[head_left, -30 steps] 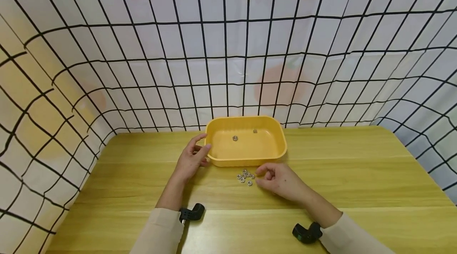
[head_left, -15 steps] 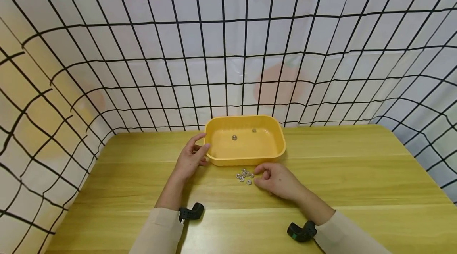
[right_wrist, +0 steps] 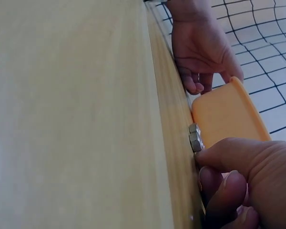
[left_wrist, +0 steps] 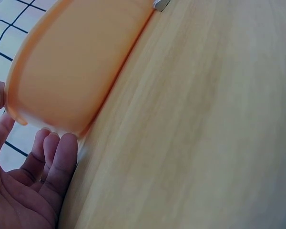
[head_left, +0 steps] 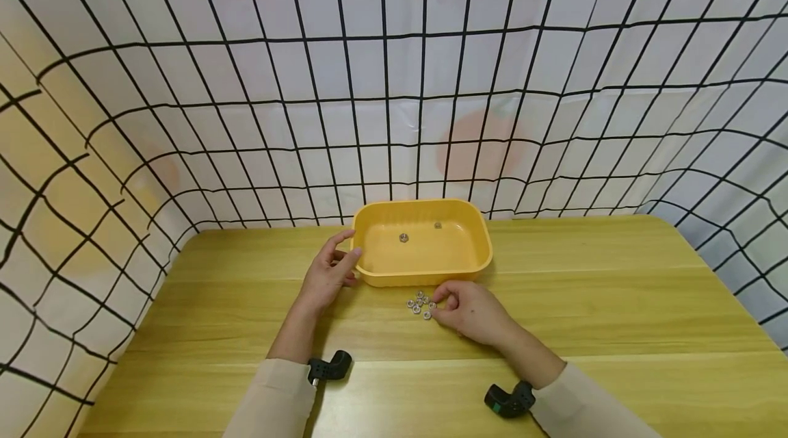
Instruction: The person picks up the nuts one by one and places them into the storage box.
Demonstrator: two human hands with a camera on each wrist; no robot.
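A yellow plastic tray [head_left: 425, 280] stands at the back of the table, with one hex nut [head_left: 403, 237] on its floor and another nut [head_left: 438, 225] near its far wall. My left hand [head_left: 326, 277] holds the tray's left end, thumb at the rim and fingers against the outer wall. Several loose metal nuts [head_left: 416, 309] lie in front of the tray. At the right side of this cluster, my right hand [head_left: 477, 313] pinches a nut [head_left: 433, 305] between thumb and forefinger, down at the table. In the right wrist view, the thumb hides part of the nuts [right_wrist: 195, 142].
The wooden table [head_left: 615, 301] extends to both sides. A black wire grid [head_left: 388, 102] rises behind the tray and along both sides, with pale sheeting behind it. Black wrist cameras [head_left: 509, 400] sit at both cuffs.
My right hand has moved slightly left, bringing its thumb and forefinger around the rightmost nut. My left hand and the tray have stayed in place.
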